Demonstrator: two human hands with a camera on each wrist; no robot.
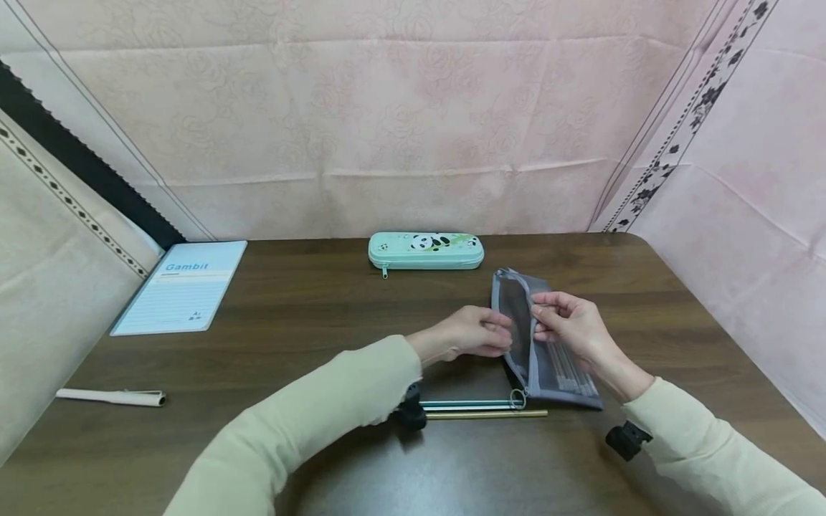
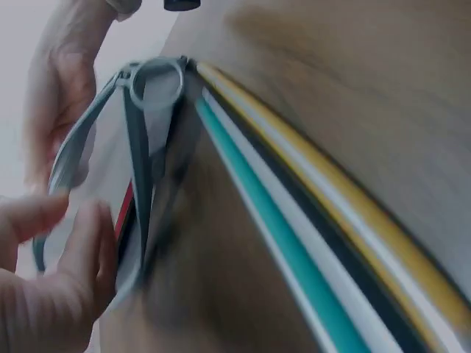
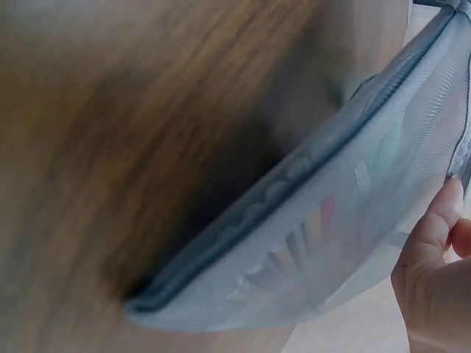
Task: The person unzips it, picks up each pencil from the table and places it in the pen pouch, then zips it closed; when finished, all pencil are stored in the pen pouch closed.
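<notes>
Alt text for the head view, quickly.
Right hand pinches the edge of an open mesh pouch; left hand is at its opening. Beyond sits a mint panda case; a Gambit notebook and white pen lie at left on the table.

Your head view came out bright and fairly sharp, with soft glare across the near tabletop [image 1: 387, 480]; your two wrist views looked hazy and blurred.

On the table [image 1: 310, 301]: notebook [image 1: 181, 287] rear left, pen [image 1: 111, 397] in front of it, zip case [image 1: 426, 252] rear centre, pouch [image 1: 561, 380] nearer and right, rods [image 1: 487, 414] by its near left corner, left hand [image 1: 467, 332] at its mouth, right hand [image 1: 571, 326] on the mouth's right edge.
</notes>
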